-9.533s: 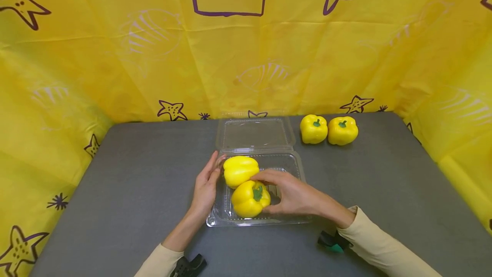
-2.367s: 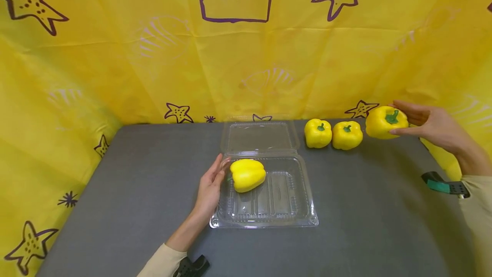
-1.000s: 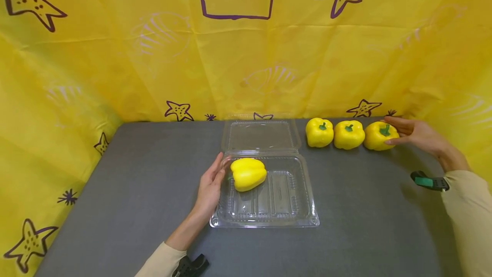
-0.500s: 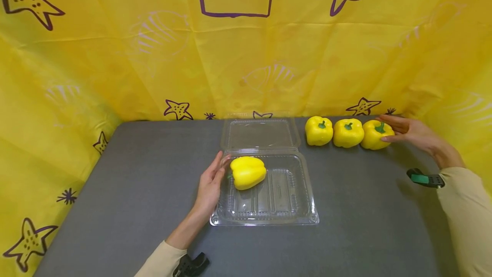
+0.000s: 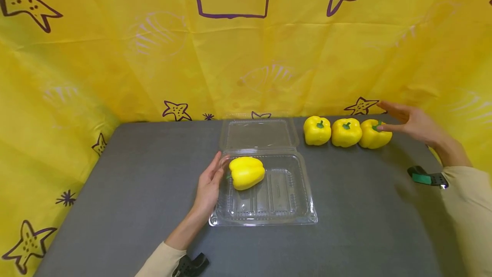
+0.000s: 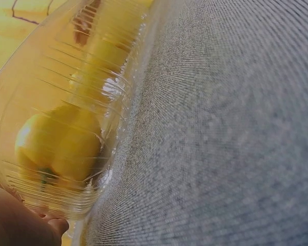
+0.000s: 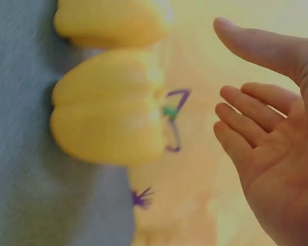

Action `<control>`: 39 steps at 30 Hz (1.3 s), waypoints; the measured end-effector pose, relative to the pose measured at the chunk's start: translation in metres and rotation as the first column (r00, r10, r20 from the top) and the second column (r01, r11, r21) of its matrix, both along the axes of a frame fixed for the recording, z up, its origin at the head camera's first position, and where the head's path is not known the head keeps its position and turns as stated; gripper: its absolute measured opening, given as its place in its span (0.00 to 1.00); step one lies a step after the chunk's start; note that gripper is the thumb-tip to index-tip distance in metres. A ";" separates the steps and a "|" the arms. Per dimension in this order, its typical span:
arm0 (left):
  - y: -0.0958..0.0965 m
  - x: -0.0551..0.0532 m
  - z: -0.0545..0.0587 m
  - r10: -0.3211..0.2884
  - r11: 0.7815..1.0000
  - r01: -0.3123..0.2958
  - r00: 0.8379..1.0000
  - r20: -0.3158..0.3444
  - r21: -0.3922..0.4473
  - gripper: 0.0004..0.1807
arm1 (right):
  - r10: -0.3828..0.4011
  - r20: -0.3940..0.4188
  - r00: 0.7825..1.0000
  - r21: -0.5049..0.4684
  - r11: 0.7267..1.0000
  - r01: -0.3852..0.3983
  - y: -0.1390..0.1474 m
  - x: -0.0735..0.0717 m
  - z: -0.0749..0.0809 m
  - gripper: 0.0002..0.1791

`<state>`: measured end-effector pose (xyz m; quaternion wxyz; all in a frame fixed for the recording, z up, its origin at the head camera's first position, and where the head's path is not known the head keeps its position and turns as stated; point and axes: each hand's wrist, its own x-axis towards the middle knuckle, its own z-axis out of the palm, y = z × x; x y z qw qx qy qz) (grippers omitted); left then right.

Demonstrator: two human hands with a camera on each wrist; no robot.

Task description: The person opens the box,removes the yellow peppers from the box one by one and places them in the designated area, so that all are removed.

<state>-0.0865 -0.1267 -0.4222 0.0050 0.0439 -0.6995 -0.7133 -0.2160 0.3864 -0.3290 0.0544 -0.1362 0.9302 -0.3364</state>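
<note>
A clear plastic clamshell container lies unfolded on the grey table, its lid laid back. One yellow bell pepper is on its side in the container's left half. My left hand rests against the container's left edge, fingers mostly straight; some fingertips show through the plastic. At the back right, three yellow peppers stand in a row: the left one, the middle one and the right one. My right hand is just above the right pepper, thumb and fingers spread, holding nothing; the right wrist view shows a gap.
A yellow cloth printed with starfish and fish hangs behind and beside the table. Dark straps with small devices sit at both wrists, including the right wrist device.
My right hand took a pepper from the container, set it at the row's right end, then let go and lifted slightly. My left hand has stayed at the container's edge.
</note>
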 end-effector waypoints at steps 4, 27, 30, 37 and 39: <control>0.000 0.000 -0.001 0.001 1.000 -0.001 1.000 0.010 0.002 0.30 | 0.013 -0.034 0.999 -0.075 0.997 -0.016 -0.012 0.005 0.010 0.42; -0.002 0.001 0.000 -0.016 0.999 0.016 1.000 -0.020 0.042 0.30 | 0.097 -0.154 0.983 -0.207 0.970 -0.128 -0.090 0.026 0.016 0.35; -0.002 0.001 0.000 -0.015 0.999 0.015 1.000 -0.017 0.039 0.30 | 0.118 -0.144 0.983 -0.211 0.966 -0.147 -0.098 0.027 0.014 0.35; 0.000 0.001 0.001 -0.006 1.000 0.006 1.000 0.018 0.030 0.30 | 0.177 -0.144 0.974 -0.241 0.948 -0.208 -0.118 0.026 0.008 0.36; 0.000 0.001 0.000 -0.007 0.999 0.006 1.000 0.012 0.035 0.30 | 0.192 -0.141 0.971 -0.257 0.940 -0.223 -0.122 0.025 0.006 0.36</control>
